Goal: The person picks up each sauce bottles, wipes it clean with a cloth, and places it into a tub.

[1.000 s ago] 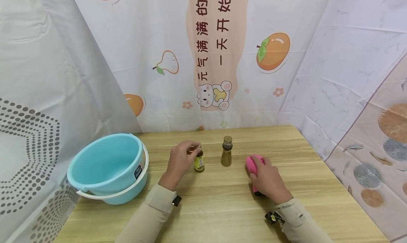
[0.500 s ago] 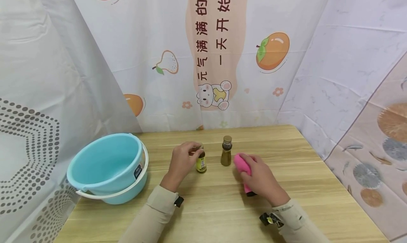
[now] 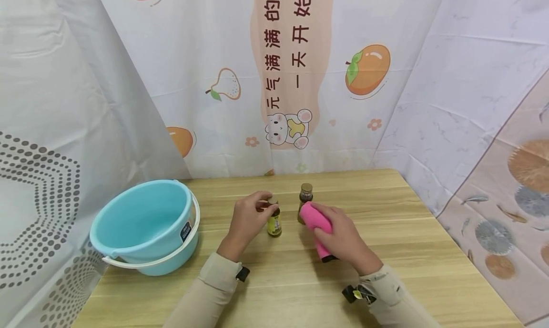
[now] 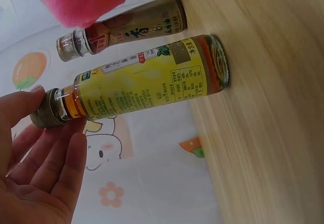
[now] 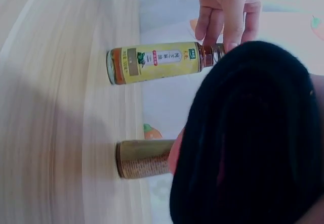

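Observation:
My left hand (image 3: 250,216) pinches the cap of a small sesame oil bottle (image 4: 142,77) with a yellow label. The bottle stands upright, its base at the tabletop. With my right hand (image 3: 340,235) I grip a soft-looking pink thing (image 3: 317,220), rounded at the far end; its black end (image 5: 248,138) fills much of the right wrist view and looks hollow. Behind the pink thing stands a second sesame oil bottle (image 4: 139,28) with a gold-brown label, its lower part mostly covered in the head view.
A light blue bucket (image 3: 141,259) with a white handle stands at the table's left side. The wooden table (image 3: 274,290) ends against a hanging printed curtain (image 3: 227,128) at the back, and more cloth hangs at both sides.
The right hand has brought the pink thing leftwards, up to the gold-brown bottle and partly over it in the head view. The left hand has shifted the yellow-labelled bottle slightly right.

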Action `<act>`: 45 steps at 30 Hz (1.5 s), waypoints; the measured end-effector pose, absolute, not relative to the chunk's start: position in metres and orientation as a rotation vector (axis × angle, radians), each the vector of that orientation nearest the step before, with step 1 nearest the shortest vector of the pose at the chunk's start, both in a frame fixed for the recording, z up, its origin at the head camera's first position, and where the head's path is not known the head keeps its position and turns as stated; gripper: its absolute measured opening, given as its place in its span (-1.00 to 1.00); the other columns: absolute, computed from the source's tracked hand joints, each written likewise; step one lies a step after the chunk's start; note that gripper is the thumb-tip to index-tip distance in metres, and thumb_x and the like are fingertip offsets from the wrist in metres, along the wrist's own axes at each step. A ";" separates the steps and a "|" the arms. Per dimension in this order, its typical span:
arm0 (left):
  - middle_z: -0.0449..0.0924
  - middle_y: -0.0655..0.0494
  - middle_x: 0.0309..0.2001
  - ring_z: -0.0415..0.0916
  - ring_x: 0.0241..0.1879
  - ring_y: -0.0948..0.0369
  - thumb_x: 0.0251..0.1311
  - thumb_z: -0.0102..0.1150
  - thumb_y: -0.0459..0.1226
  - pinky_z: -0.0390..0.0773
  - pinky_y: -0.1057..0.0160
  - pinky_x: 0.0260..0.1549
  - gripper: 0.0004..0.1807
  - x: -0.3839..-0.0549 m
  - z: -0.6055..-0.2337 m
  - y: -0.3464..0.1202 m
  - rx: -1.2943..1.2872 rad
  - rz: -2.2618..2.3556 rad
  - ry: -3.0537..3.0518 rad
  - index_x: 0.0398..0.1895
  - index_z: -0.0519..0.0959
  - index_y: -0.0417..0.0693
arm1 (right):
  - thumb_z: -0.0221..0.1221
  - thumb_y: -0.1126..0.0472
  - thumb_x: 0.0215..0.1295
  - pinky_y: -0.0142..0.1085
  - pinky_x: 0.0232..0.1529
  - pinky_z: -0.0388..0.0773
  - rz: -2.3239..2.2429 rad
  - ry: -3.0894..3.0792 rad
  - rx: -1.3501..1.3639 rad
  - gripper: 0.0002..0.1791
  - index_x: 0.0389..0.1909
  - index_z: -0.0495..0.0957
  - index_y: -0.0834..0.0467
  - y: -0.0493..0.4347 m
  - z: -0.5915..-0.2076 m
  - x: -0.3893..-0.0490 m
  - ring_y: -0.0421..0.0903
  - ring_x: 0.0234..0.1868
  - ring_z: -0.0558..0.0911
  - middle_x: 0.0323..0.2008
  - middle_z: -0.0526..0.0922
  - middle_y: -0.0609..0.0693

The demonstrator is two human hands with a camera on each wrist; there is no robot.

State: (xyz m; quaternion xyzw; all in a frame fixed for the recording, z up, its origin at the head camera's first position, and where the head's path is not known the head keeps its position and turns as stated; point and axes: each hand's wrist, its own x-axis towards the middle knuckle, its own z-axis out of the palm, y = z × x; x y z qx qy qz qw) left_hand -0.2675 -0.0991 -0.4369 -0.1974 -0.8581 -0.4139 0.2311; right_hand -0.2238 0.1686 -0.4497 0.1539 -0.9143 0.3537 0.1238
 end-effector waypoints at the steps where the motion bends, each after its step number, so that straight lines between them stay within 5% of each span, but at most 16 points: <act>1: 0.80 0.00 -0.13 0.80 -0.24 0.23 0.20 0.51 -0.22 0.74 0.38 -0.32 -0.70 -0.267 -0.437 -0.099 -0.540 -1.155 -2.355 -0.03 0.73 -0.06 | 0.35 0.17 0.23 -0.19 -0.21 0.57 1.059 -2.653 0.459 -0.30 0.44 0.48 -0.11 0.167 -0.450 -0.224 -0.03 -0.09 0.59 0.15 0.66 0.08; 14: 0.80 0.06 -0.15 0.80 -0.26 0.20 0.16 0.54 -0.23 0.78 0.27 -0.33 -0.72 -0.267 -0.439 -0.097 -0.541 -1.262 -2.328 -0.07 0.77 -0.05 | 0.37 -0.24 0.28 -0.19 -0.32 0.71 1.544 -2.598 0.423 -0.30 0.43 0.42 -0.34 0.147 -0.453 -0.233 -0.06 -0.21 0.68 0.12 0.63 0.00; 29: 0.80 0.24 -0.21 0.73 -0.20 0.33 0.18 0.52 -0.06 0.73 0.26 -0.28 -0.68 -0.269 -0.445 -0.098 -0.460 -1.328 -2.359 -0.03 0.77 0.09 | 0.36 -0.17 0.34 -0.20 -0.36 0.71 1.649 -2.478 0.377 -0.41 0.38 0.48 -0.37 0.127 -0.465 -0.241 -0.06 -0.25 0.68 0.03 0.65 -0.02; 45: 0.81 0.15 -0.21 0.73 -0.24 0.29 0.17 0.52 -0.08 0.70 0.34 -0.37 -0.67 -0.268 -0.444 -0.096 -0.491 -1.230 -2.345 -0.04 0.78 0.03 | 0.37 0.02 0.37 -0.26 -0.28 0.69 1.524 -2.474 0.444 -0.44 0.37 0.53 -0.26 0.116 -0.469 -0.245 -0.13 -0.20 0.65 0.08 0.66 -0.09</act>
